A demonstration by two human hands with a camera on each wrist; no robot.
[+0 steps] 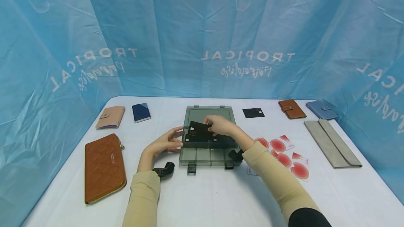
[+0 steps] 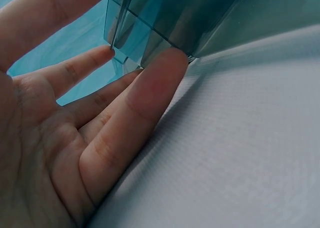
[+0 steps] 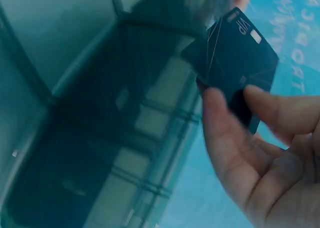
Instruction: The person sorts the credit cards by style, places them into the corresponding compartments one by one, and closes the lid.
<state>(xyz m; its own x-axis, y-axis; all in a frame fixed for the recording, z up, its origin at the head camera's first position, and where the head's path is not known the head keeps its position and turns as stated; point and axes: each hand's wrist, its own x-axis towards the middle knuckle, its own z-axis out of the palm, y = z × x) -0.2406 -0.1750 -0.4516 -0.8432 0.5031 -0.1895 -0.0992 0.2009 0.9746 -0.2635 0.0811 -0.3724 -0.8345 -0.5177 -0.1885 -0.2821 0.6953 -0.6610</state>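
A transparent grey-green divided case point(image 1: 202, 158) stands mid-table, with black cards point(image 1: 225, 142) lying in a row across it. My right hand point(image 1: 220, 125) is over the case and pinches a black card marked VIP point(image 1: 197, 129) between thumb and fingers. In the right wrist view, the VIP card point(image 3: 252, 58) is tilted above the compartments, and a second dark edge shows beside it. My left hand point(image 1: 164, 142) is at the case's left side. The left wrist view shows its extended fingers point(image 2: 150, 90) against the clear wall point(image 2: 145, 33).
Another black card point(image 1: 253, 112) lies behind the case to the right. Several red-and-white cards point(image 1: 284, 159) are spread under my right forearm. Left stand a brown zip wallet point(image 1: 104, 167), a beige wallet point(image 1: 111, 116) and a navy one point(image 1: 140, 112); right, a grey pouch point(image 1: 331, 144) and small wallets point(image 1: 293, 109).
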